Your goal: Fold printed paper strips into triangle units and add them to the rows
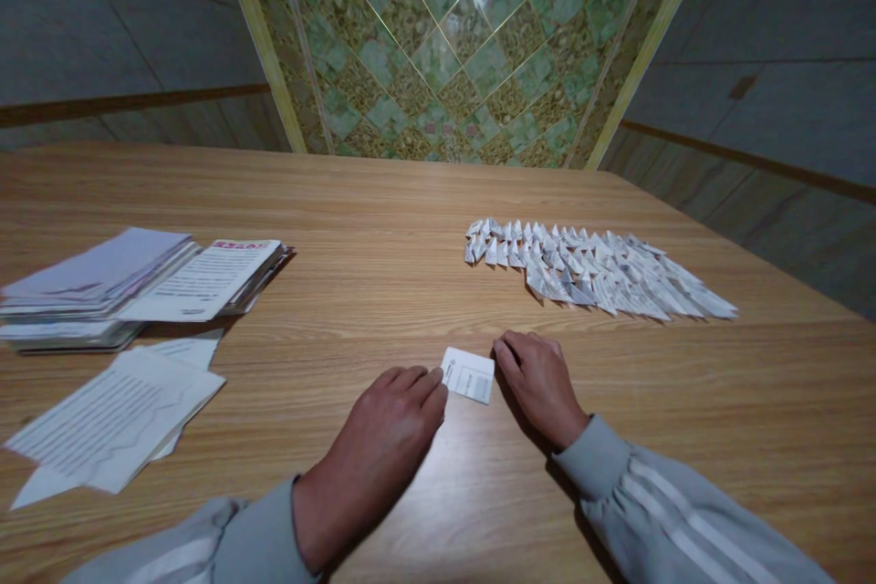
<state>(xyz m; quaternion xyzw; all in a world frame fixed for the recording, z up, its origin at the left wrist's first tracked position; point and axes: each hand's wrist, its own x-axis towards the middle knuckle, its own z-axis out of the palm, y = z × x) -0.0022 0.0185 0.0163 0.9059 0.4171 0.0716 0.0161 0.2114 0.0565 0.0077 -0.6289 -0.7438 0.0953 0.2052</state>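
Observation:
A small white folded paper (pixel 469 375) with printing on it lies near the middle of the wooden table (pixel 356 292). At its left edge is my left hand (pixel 390 429), fingers pressed together with the fingertips on the paper's edge. My right hand (pixel 540 383) rests on the table just beside the paper's right edge, its fingers curled inward and apart from the paper. Nothing shows between the right fingers, though their undersides are hidden.
Rows of folded paper pieces (pixel 589 269) with pointed tips stand at the right, beyond my right hand. Stacked papers and booklets (pixel 102 278) sit at the left, with loose printed sheets (pixel 119 415) nearer. A tiled wall (pixel 444 46) rises behind the table.

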